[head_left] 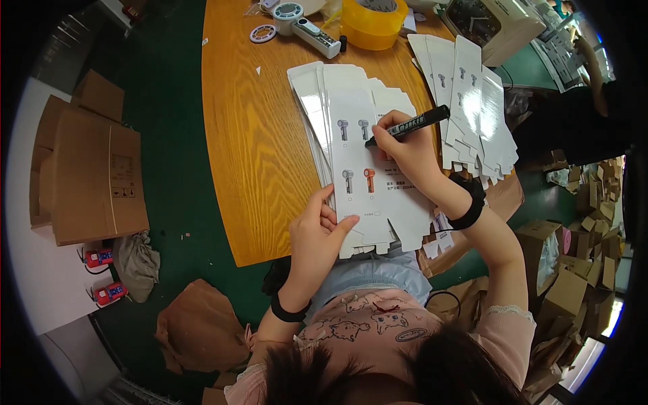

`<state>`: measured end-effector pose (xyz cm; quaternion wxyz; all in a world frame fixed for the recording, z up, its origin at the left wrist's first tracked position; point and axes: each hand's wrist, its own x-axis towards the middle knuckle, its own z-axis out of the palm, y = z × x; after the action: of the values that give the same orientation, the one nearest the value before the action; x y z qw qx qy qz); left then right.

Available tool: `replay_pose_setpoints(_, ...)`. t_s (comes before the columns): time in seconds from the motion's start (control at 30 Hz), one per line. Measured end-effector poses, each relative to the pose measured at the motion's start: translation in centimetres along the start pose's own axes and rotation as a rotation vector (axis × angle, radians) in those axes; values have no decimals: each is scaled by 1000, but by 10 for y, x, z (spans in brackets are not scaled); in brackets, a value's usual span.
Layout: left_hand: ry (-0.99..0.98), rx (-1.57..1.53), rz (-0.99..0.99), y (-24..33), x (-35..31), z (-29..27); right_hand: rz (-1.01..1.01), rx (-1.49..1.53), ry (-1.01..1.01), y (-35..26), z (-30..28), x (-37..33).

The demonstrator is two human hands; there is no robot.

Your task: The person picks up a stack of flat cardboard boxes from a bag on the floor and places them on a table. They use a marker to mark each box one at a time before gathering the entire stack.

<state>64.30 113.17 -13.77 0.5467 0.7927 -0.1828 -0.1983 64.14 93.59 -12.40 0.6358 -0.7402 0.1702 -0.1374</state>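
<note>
Right hand [405, 152] is clamped on a black marker pen [410, 125], fingers wrapped round the barrel near its tip end. The pen's long axis runs from lower left, where the tip is, to upper right, where the cap end sticks out past the knuckles. The tip touches, or sits just above, the top flattened white carton blank [361, 169], just right of the upper pair of small grey product pictures; contact is too fine to confirm. That blank's long axis runs near to far on the wooden table [250, 135], topping a fanned stack. Left hand [317, 236] lies at the near end of the same blank, fingers together and spread flat over its near left corner, thumb on top, pinning it rather than gripping. So the writing spot lies far and right of the left hand, right under the right hand, which is the nearer one. A second fanned stack of white blanks [472, 108] sits to the right, close beside the right hand. Yellow tape roll [373, 21] stands at the far edge, well apart.
</note>
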Motion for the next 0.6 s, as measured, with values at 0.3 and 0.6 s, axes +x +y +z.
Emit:
replay_pose_setpoints(0.3, 19, -84, -34, -8, 0, 1, -35, 156, 72, -15, -1, -31)
replay_pose_setpoints(0.6, -35, -501, -56, -13, -4, -3, -147, -111, -260, -8, 16, -67)
